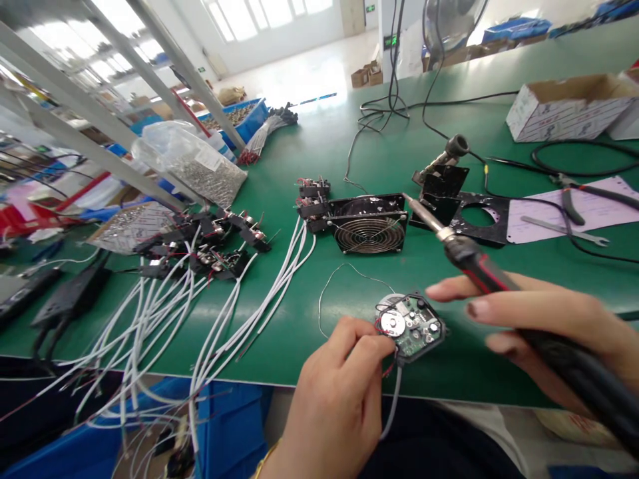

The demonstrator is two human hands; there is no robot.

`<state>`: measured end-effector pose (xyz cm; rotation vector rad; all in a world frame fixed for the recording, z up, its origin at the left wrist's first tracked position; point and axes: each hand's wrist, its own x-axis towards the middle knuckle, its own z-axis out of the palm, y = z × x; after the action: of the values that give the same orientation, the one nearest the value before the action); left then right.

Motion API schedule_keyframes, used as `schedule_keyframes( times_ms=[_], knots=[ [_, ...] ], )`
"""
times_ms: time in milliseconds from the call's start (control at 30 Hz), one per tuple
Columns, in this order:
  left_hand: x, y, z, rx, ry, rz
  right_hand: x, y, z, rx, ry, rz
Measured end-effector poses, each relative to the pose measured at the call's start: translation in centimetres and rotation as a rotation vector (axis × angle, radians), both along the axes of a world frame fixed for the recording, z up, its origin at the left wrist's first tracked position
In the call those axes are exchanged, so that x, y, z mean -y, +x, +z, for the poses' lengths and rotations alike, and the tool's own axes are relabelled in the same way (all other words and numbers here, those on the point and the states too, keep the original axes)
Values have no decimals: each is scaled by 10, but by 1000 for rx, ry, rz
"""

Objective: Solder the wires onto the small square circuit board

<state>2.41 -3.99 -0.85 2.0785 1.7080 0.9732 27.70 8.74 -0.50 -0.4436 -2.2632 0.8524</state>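
My right hand (554, 326) is closed around a soldering iron (486, 269) with a black and red handle. Its metal tip points up and left, above the bench and away from the board. Near the front edge lies a circuit board (414, 326) in a dark housing, with a white round part, fine red and black wires and a grey cable (394, 399). My left hand (344, 386) has thumb and fingers pinched together at the board's left edge. A thin solder wire (321, 303) loops across the bench and runs in behind these fingers, which hide the exact grip.
Behind the board stands a black fan with a wire guard (370, 233), beside small assemblies (313, 199). More assemblies with white cables (204, 249) lie left. An iron stand (442, 176), pliers (572, 199), a wrench (564, 229) and a carton (569, 110) are right.
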Motion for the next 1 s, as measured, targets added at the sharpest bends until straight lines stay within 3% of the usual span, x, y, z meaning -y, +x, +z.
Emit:
schedule_keyframes(
  times_ms=[133, 333, 767, 1000],
  knots=[
    [1, -2, -1, -4, -7, 0, -7, -25, -14, 36, 36, 142],
    [0, -1, 1, -5, 7, -9, -8, -30, -20, -10, 10, 202],
    [1, -8, 2, 109, 35, 46, -12, -31, -21, 23, 8, 185],
    [7, -4, 5, 20, 135, 91, -10, -31, -21, 8, 18, 171]
  ],
)
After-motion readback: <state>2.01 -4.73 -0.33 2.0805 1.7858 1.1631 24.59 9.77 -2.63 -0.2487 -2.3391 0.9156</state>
